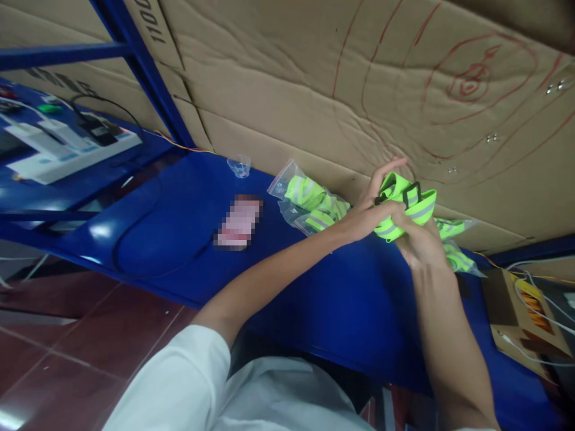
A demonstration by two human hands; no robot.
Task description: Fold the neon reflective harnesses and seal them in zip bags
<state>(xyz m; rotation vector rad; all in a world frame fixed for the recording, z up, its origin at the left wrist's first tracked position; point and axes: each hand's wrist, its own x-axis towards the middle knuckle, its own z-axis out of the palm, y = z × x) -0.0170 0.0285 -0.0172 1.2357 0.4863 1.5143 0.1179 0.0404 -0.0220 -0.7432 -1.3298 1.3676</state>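
Both my hands hold a folded neon-yellow reflective strap [411, 206] with grey stripes and a black buckle, raised a little above the blue table [179, 233]. My left hand [372, 206] grips its left end, fingers partly spread. My right hand [420, 242] pinches it from below and the right. Behind my left hand lie clear plastic bags with packed straps [309, 203]. More bagged straps [456, 248] lie behind my right hand.
A blurred pinkish flat item [238, 222] lies on the table to the left. A small clear cup [239, 166] stands by the cardboard wall [314, 90]. White devices with cables [67, 149] sit far left. An open cardboard box with wires [521, 311] is at the right.
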